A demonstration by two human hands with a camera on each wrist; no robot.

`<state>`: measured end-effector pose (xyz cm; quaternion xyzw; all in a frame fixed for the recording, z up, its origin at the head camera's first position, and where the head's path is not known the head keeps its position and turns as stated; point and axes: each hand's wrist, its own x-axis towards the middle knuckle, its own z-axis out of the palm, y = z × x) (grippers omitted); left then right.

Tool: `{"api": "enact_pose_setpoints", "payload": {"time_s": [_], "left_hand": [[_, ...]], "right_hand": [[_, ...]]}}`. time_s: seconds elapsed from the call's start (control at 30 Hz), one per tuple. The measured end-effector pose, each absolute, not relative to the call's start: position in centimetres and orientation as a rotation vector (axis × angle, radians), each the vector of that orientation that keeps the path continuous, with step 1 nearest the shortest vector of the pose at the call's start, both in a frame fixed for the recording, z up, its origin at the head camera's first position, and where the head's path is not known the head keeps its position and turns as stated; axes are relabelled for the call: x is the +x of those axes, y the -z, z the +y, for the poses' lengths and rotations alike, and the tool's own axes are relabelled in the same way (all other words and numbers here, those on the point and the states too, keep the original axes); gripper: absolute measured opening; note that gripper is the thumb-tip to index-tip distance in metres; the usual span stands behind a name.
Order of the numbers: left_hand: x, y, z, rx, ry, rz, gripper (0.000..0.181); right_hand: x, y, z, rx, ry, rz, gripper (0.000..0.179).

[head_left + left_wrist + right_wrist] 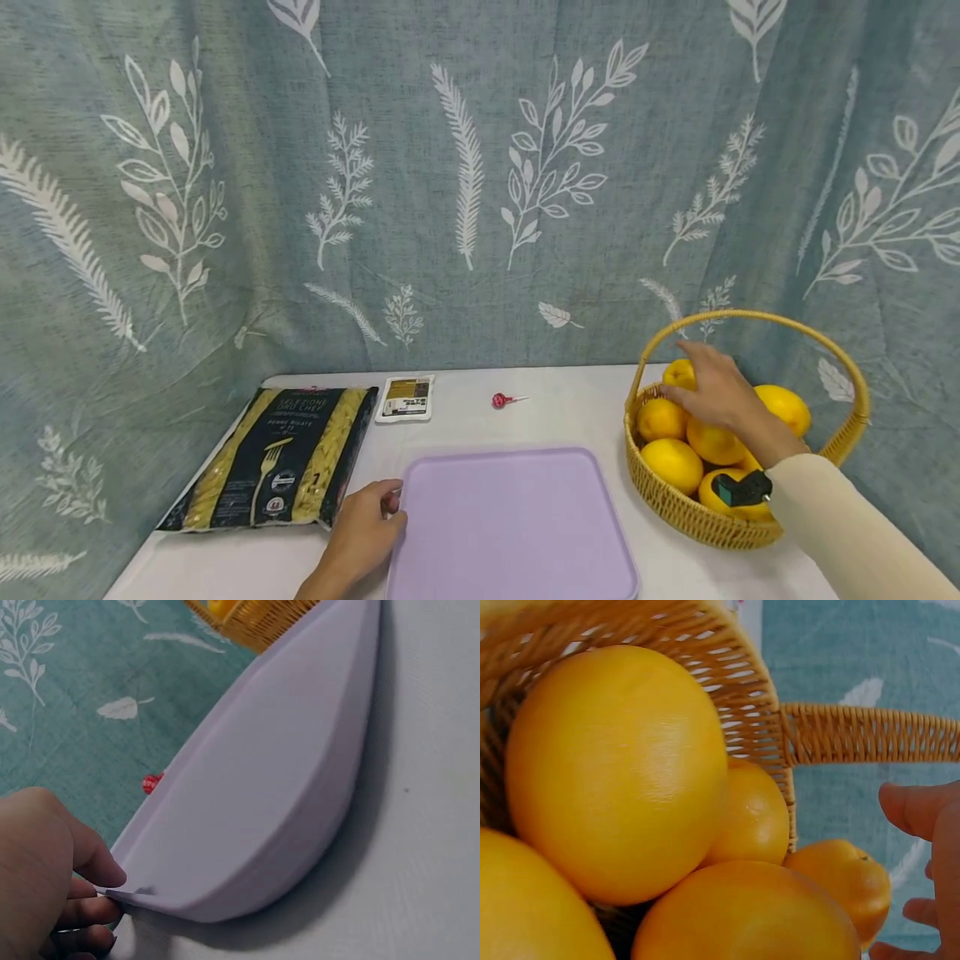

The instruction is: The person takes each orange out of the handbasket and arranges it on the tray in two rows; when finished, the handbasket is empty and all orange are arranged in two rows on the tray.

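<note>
My left hand (363, 529) is at the left edge of a lavender tray (510, 525). In the left wrist view, thumb and fingers pinch the tray's rim (142, 898). Over the wicker basket (663, 504), my right hand (716, 392) has its thumb and fingers spread apart, under the arched handle (750, 314). Several yellow-orange fruits (671, 467) fill this basket. Nearest the right hand is a fruit at the back (844, 885); in the right wrist view a gap shows between them. No fruit is seen in its fingers.
A bag of penne pasta (281, 458) lies at the left. Behind the tray are a small white packet with a dark label (407, 398) and a red lollipop (504, 401). A grey-green curtain with white leaf prints (420, 208) hangs along the white table's back edge.
</note>
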<state>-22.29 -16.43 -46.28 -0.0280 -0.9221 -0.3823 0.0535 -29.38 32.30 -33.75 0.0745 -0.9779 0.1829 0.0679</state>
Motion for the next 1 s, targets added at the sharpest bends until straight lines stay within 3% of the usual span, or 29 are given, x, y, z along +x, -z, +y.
{"api": "enact_pose_setpoints", "payload": {"time_s": [0.27, 1.0], "left_hand": [[-22.2, 46.7, -16.5, 0.026, 1.242, -2.775, 0.04], [-22.3, 47.2, -16.5, -0.036, 1.252, -2.727, 0.039]], "right_hand": [[-30.4, 34.4, 32.9, 0.065, -0.697, -3.041, 0.094], [-29.9, 34.7, 33.1, -0.04, -0.819, -2.881, 0.083]]}}
